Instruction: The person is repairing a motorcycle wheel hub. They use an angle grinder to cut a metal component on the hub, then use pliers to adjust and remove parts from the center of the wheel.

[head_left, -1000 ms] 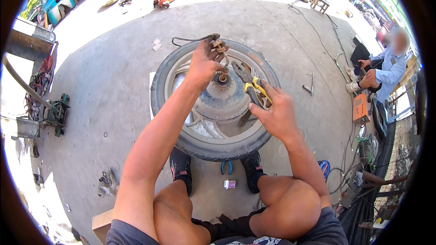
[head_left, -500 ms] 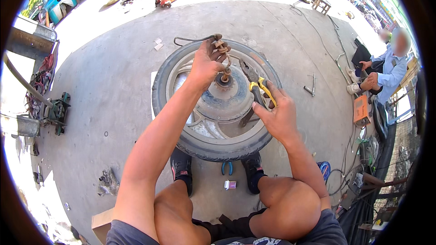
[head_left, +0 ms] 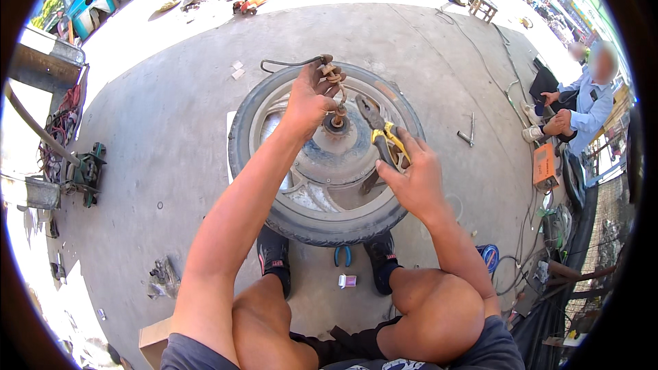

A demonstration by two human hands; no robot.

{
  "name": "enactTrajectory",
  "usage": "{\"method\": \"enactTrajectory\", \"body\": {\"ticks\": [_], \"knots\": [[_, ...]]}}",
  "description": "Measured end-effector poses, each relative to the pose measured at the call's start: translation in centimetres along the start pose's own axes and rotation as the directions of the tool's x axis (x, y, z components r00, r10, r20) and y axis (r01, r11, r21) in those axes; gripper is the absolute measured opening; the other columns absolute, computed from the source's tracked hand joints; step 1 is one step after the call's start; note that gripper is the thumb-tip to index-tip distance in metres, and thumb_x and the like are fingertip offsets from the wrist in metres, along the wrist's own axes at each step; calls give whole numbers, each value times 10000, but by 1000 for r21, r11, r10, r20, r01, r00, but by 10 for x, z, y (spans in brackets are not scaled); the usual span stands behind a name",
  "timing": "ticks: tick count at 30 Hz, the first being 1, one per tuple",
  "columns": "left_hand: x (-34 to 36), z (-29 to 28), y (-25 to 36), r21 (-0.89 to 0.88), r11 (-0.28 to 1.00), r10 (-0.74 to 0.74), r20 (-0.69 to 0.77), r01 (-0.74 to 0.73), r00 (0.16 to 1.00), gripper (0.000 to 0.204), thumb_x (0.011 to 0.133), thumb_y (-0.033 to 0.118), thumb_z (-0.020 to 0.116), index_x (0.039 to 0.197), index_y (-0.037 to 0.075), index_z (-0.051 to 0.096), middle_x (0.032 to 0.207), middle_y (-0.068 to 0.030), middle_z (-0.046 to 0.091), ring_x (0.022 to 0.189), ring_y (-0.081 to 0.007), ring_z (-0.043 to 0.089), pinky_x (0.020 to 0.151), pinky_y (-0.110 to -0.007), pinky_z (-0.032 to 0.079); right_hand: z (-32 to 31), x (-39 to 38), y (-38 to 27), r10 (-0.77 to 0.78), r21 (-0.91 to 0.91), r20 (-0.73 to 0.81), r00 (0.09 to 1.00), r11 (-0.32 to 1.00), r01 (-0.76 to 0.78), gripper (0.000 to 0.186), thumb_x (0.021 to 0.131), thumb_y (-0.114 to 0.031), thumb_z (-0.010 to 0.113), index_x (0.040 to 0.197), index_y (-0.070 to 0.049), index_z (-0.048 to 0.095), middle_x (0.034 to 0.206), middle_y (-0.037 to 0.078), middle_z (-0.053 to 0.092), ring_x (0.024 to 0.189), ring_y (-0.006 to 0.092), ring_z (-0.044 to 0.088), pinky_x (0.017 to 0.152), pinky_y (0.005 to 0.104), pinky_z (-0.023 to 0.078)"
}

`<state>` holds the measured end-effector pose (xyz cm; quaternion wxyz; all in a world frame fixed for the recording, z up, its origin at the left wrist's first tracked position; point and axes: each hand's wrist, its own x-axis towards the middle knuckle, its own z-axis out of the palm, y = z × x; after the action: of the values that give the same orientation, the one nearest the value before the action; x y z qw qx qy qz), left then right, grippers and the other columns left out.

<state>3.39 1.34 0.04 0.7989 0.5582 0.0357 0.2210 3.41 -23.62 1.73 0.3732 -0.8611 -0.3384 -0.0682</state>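
Note:
A spoked wheel with a black tyre (head_left: 245, 178) lies flat on the floor between my feet, its hub (head_left: 319, 157) facing up. From the axle (head_left: 336, 120) rises a dark cable (head_left: 288, 64) strung with rusty nuts and washers (head_left: 334, 75). My left hand (head_left: 308, 101) is closed around this cable just above the axle; its fingertips are partly hidden behind the hardware. To the right, over the rim, my right hand (head_left: 417, 177) grips pliers (head_left: 375, 122) with yellow and black handles. Their jaws point up and left, beside the cable and apart from it.
Blue-handled pliers (head_left: 347, 255) and a small pink-and-white box (head_left: 347, 281) lie between my shoes. A T-shaped metal tool (head_left: 467, 135) rests right of the wheel. Further right, a person in a light blue shirt (head_left: 591, 113) sits near an orange box (head_left: 545, 166). Cables (head_left: 507, 75) trail nearby.
The pliers in my right hand have shifted slightly left, with the jaws a little lower. My left hand stays almost in place on the cable.

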Motion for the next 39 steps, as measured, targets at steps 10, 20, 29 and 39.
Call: {"method": "enactTrajectory", "body": {"ticks": [10,20,29,39], "knots": [[-2,-1,1,19,1000,-3,-21,3,1000,922,594,-282,508,1461,-5,360,1359,-156,502,1343,-297,521,1082,-348,492,-4,7,-12,32,-23,28,999,999,-32,718,754,-262,786,1341,94,577,1009,213,663,848,333,688,752,410,543],[0,-3,0,23,1000,-4,-11,4,1000,936,588,-277,521,1465,4,357,1353,-153,508,1339,-284,524,1095,-345,477,-3,10,-7,-15,-47,61,998,999,18,695,749,-257,788,1320,93,599,979,225,669,829,335,687,743,405,540],[-1,-2,1,33,999,-4,-19,5,1000,913,598,-282,515,1450,13,368,1342,-137,517,1326,-279,532,1085,-354,481,-2,8,-5,28,-57,191,981,998,-18,692,754,-262,782,1321,89,596,1012,243,669,868,356,689,767,418,545],[5,-2,1,-3,1000,1,-13,-1,1000,898,605,-282,519,1443,3,372,1336,-142,525,1315,-280,539,1084,-354,486,-1,3,0,60,-99,145,988,994,-46,657,774,-288,764,1298,79,614,1007,235,676,885,364,689,794,418,539]]}}
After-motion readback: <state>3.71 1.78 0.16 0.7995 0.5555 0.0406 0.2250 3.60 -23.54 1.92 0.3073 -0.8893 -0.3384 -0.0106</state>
